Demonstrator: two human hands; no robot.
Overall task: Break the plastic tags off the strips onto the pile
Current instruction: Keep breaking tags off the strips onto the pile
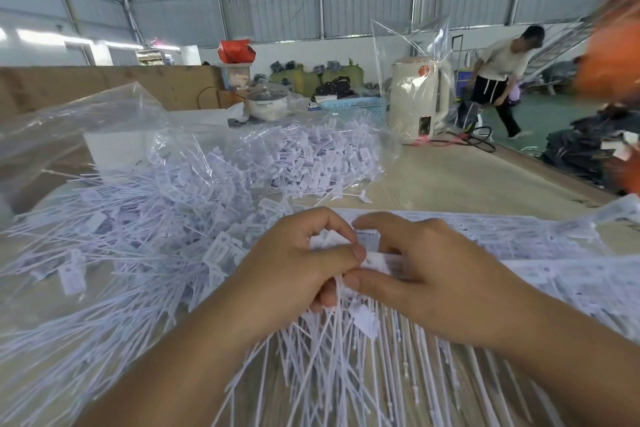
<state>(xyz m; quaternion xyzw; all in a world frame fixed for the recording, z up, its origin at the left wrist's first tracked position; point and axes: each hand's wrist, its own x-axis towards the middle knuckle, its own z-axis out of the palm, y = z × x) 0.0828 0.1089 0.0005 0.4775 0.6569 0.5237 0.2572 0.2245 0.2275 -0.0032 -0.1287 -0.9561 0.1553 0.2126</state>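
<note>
My left hand point(294, 263) grips a bunch of white plastic tags point(330, 243), their thin tails fanning down toward me. Beside it, my right hand point(426, 270) pinches the end of a white tag strip point(377, 258) between thumb and forefinger, touching the left hand's thumb. More joined strips point(519, 246) lie flat on the table to the right. A big pile of loose tags point(166, 218) spreads across the left and middle of the table, running into a clear plastic bag point(311, 156) at the back.
A cream electric kettle point(415, 97) wrapped in clear plastic stands at the back right with a black cord point(478, 140). A small pot point(266, 104) and blue basket point(353, 104) sit behind the pile. A person point(502, 76) walks at the far right.
</note>
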